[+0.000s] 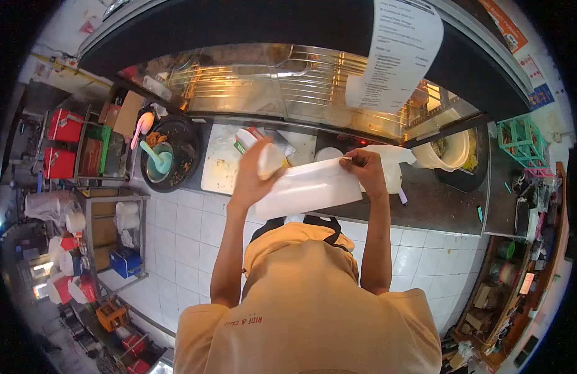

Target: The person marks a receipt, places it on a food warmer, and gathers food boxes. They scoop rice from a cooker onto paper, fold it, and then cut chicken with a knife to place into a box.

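Note:
A white paper sheet stretches between my hands in front of my waist, over the counter's front edge. My right hand pinches its upper right corner between thumb and fingertips. Spread apart and slightly blurred, the fingers and thumb of my left hand are at the sheet's left end, the thumb overlapping its upper edge. Just behind that hand, a red, white and green packet lies on a white cutting board dotted with crumbs. More white paper lies on the counter beyond my right hand.
A lit glass display cabinet spans the counter's back, with a printed paper hanging from it. On the left, a black wok-like pan holds a green bowl and fried pieces. A white tub stands right.

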Demonstrator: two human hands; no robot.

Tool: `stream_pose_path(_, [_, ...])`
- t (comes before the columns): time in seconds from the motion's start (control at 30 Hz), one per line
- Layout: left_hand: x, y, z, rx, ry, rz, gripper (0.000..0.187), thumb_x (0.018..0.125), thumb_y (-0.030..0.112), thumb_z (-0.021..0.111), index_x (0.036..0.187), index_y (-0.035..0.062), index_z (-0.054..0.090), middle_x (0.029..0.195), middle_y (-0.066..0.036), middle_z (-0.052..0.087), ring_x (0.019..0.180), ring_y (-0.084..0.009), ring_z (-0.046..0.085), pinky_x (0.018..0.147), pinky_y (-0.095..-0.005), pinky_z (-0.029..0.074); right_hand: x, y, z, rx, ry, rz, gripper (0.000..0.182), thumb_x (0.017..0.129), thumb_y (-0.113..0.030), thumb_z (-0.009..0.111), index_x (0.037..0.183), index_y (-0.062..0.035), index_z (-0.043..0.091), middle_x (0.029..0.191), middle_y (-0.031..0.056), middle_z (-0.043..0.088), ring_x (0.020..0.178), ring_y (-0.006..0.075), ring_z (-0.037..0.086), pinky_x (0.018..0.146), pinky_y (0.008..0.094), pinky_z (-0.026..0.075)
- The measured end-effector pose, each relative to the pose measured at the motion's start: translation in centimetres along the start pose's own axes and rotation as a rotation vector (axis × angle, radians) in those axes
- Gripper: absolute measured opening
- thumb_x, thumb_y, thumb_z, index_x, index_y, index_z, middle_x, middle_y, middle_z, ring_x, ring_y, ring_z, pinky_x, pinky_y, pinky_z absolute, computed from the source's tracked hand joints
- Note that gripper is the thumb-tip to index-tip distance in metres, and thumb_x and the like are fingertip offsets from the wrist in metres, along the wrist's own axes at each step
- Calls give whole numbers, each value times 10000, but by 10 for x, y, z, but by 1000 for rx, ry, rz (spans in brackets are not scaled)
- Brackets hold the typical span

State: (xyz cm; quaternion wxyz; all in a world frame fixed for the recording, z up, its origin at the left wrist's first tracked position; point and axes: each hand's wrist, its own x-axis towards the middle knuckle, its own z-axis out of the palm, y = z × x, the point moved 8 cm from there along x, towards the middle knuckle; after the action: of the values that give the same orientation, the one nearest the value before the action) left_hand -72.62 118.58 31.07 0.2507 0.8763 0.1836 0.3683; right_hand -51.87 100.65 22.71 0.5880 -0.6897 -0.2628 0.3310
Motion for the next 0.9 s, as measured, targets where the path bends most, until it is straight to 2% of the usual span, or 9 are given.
stream_pose_path(0.13, [-27,-23,70,-331,-551,-250,223,826,200,738,945,14,702,751,-131,689,668,-284,633,635,-393,474,12,-5,19,35,-94,-1,176,847,-105,752,963,14,697,761,13,671,670,76,574,645,233,478])
stream_pose_path(0.23, [-40,-49,66,-320,-419,-568,185,835,200,737,899,29,707,671,-125,639,586,-205,569,574,-357,439,13,-5,24,397,48,44,276,850,-127,751,1063,27,666,875,34,685,806,104,614,757,249,500])
stream_pose_path(0.27, [-51,-64,68,-432,-310,-570,190,858,195,734,899,12,704,631,-59,624,549,-110,492,523,-297,392,12,-2,25,567,112,67,312,851,-134,751,1096,33,653,916,42,689,855,114,624,795,257,503])
stream_pose_path(0.37, [-75,-86,71,-634,-167,-892,157,869,157,732,889,4,704,656,-3,634,564,-55,482,510,-258,369,7,60,55,571,-17,35,313,899,-192,714,1097,42,651,990,77,699,913,109,628,799,274,509])
stream_pose_path(0.57, [-125,-97,72,-810,-90,-1075,149,853,77,741,940,-34,693,780,-55,701,651,-95,626,612,-246,506,-17,87,106,214,-153,267,351,841,-152,750,1113,50,658,1010,75,700,886,117,627,792,289,504])
stream_pose_path(0.6, [-138,-97,73,-847,-85,-1130,155,863,75,728,963,-37,690,830,-73,711,695,-112,644,643,-258,519,-20,84,109,256,-74,240,268,825,-157,755,999,37,695,887,63,705,756,122,633,717,267,500])
stream_pose_path(0.73, [-205,-125,85,-867,-62,-1290,180,882,96,719,986,-47,682,889,-94,716,747,-119,646,669,-254,519,-46,114,132,222,-201,341,296,821,-168,756,1027,35,693,881,57,703,754,106,633,685,268,505])
stream_pose_path(0.83, [-219,-129,83,-857,-26,-1324,169,878,92,720,978,-41,686,835,-68,718,694,-94,634,643,-241,510,-66,141,138,204,-283,519,358,846,-166,751,1113,52,656,999,79,700,863,126,642,810,290,511])
stream_pose_path(0.9, [-216,-125,81,-766,-19,-1269,164,883,98,718,969,-38,686,820,-60,717,691,-82,629,638,-237,505,-67,130,133,329,-166,536,312,862,-163,735,1083,44,659,986,64,698,865,125,644,825,278,508])
